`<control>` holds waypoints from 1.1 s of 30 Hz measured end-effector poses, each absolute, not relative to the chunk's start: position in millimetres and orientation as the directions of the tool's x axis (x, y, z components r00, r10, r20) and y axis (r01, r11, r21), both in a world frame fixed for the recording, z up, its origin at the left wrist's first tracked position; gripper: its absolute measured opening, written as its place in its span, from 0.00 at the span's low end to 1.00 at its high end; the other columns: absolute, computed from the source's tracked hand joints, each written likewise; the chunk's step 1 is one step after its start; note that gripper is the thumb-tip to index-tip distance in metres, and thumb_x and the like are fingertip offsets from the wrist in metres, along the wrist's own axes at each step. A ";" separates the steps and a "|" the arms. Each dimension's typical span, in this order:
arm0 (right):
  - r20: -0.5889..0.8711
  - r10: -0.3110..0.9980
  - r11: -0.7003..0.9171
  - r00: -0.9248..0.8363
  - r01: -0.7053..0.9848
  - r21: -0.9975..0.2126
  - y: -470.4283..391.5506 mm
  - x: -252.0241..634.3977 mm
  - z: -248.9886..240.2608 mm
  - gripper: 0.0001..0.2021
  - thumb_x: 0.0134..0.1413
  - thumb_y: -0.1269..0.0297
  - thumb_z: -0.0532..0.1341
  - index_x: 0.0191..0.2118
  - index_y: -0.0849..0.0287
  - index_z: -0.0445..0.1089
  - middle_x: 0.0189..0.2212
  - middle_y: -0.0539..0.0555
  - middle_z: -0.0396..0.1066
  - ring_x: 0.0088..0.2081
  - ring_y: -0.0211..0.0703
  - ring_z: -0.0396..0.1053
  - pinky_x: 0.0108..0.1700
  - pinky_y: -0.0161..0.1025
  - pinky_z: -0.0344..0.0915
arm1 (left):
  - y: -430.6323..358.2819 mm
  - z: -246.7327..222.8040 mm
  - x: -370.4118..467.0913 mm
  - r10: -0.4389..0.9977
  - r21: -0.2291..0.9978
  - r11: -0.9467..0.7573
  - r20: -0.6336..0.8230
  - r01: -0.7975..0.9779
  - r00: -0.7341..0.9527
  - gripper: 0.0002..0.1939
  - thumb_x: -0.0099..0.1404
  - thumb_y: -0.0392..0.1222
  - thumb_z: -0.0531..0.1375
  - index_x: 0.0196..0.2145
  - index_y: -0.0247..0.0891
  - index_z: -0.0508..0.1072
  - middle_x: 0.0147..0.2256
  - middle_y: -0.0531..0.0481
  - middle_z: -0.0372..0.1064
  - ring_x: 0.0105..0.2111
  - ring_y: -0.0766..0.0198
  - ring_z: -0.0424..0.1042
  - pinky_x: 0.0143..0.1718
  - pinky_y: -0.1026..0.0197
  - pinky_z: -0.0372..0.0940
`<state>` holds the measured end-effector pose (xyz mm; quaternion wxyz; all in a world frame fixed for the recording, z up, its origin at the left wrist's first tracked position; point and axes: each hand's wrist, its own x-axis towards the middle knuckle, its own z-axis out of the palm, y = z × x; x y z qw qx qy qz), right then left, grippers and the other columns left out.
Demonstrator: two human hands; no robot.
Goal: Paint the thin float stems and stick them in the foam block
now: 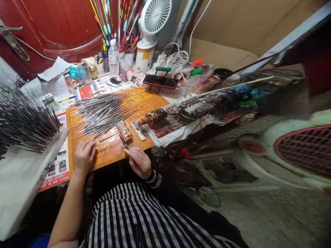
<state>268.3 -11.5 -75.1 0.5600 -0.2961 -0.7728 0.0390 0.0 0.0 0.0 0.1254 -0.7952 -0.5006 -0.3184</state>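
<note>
My left hand (84, 154) is closed on the end of a thin grey stick (107, 138) at the front edge of the orange mat (144, 98). To its right, my right hand (139, 161) is wrapped round a slim dark tool (124, 142), whose upper end touches or lies close to a small paint-stained block (124, 131). The far end of the stick comes near this block. Behind both hands lies a wide pile of thin grey sticks (103, 112) on the mat.
A white foam block (23, 179) full of upright dark sticks stands at the left. Behind are a bottle (113, 58), a white fan (156, 17) and a phone (160, 81). Paint-stained clutter (168, 129) lies right of the mat.
</note>
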 end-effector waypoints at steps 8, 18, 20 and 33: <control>0.834 0.529 0.799 -0.157 0.423 -0.428 -6.5 268.6 -76.2 0.28 0.62 0.77 0.56 0.66 0.58 0.60 0.47 0.61 0.76 0.48 0.49 0.74 0.49 0.49 0.76 | 4.0 -2.6 -1.6 0.741 0.154 -0.448 0.615 0.880 0.270 0.08 0.70 0.39 0.58 0.43 0.39 0.76 0.38 0.45 0.75 0.39 0.58 0.70 0.44 0.56 0.66; 0.821 0.551 0.788 -0.147 0.413 -0.456 -5.4 265.6 -80.6 0.27 0.64 0.75 0.55 0.67 0.56 0.61 0.49 0.60 0.76 0.50 0.49 0.74 0.50 0.50 0.75 | 4.7 -2.4 -1.4 0.734 0.137 -0.453 0.618 0.881 0.282 0.08 0.70 0.38 0.58 0.44 0.38 0.76 0.38 0.45 0.74 0.39 0.59 0.70 0.44 0.56 0.67; 0.822 0.550 0.789 -0.147 0.415 -0.453 -5.6 265.3 -79.7 0.27 0.64 0.75 0.55 0.67 0.56 0.60 0.49 0.60 0.76 0.50 0.49 0.74 0.50 0.50 0.75 | 4.6 -2.6 -1.6 0.735 0.138 -0.452 0.617 0.881 0.281 0.08 0.70 0.38 0.58 0.44 0.38 0.76 0.38 0.45 0.74 0.39 0.59 0.70 0.44 0.56 0.67; 0.815 0.561 0.770 -0.143 0.452 -0.451 -6.5 264.2 -74.9 0.28 0.63 0.77 0.56 0.67 0.57 0.60 0.48 0.61 0.76 0.51 0.50 0.74 0.51 0.50 0.75 | 4.8 -2.0 -2.1 0.714 0.118 -0.468 0.634 0.876 0.296 0.08 0.69 0.36 0.59 0.44 0.38 0.76 0.38 0.45 0.74 0.39 0.58 0.70 0.44 0.57 0.66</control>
